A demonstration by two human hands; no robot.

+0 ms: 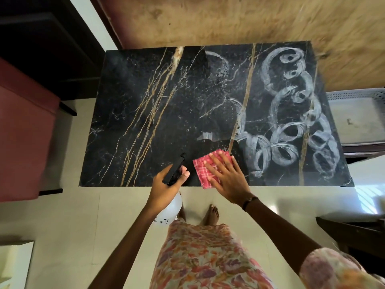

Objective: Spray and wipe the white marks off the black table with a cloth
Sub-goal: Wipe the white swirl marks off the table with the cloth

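The black marble-patterned table point(145, 113) fills the middle of the head view. White looping marks point(295, 113) cover its right third, and fainter streaks point(218, 63) remain near the centre. My right hand point(226, 178) lies flat with straight fingers on a folded red checked cloth point(203, 166) near the table's front edge, just left of the marks. My left hand point(166, 184) grips a spray bottle by its black head point(175, 168), nozzle pointing over the table; its white body point(169, 211) hangs below the table edge.
A red upholstered seat point(23, 130) stands to the left of the table. A white plastic crate point(358, 113) sits to the right, with dark wooden furniture point(354, 230) at lower right. A brown rug point(229, 19) lies beyond the table. My bare feet point(210, 215) stand on pale floor tiles.
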